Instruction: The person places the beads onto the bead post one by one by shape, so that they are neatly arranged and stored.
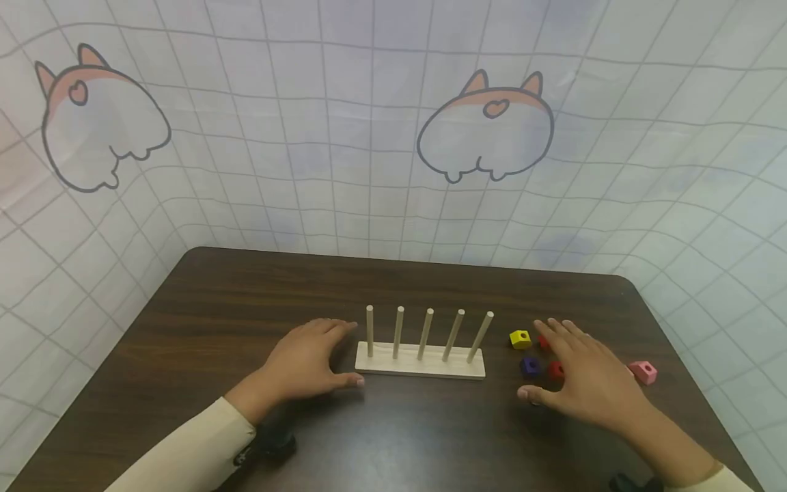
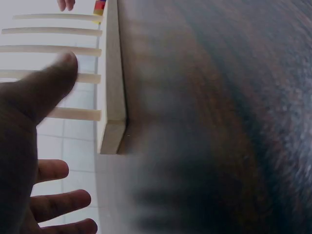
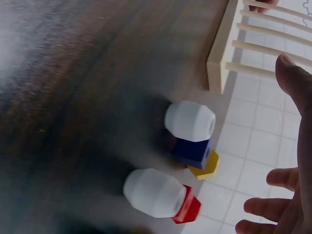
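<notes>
We see the left hand (image 1: pixel 301 362) released, its thumb and fingers apart, just beside the left end of the rack (image 1: pixel 406 365). The rack lies near the middle of the table (image 1: pixel 430 430), its 5 pegs (image 1: pixel 425 335) standing up. We find the right hand (image 1: pixel 593 376) released too, fingers extended, near the blocks to the right of the rack. The yellow block (image 1: pixel 520 339) and the blue block (image 1: pixel 530 367) sit between the rack and that hand, while 2 red blocks (image 1: pixel 556 370) are partly hidden behind it. The pink block (image 1: pixel 643 372) lies farther right. From the right wrist we see 2 white beads (image 3: pixel 187 121), 1 against the blue block and 1 against a red block. Behind the table we see the wall (image 1: pixel 307 137), with 2 drawings (image 1: pixel 486 137).
</notes>
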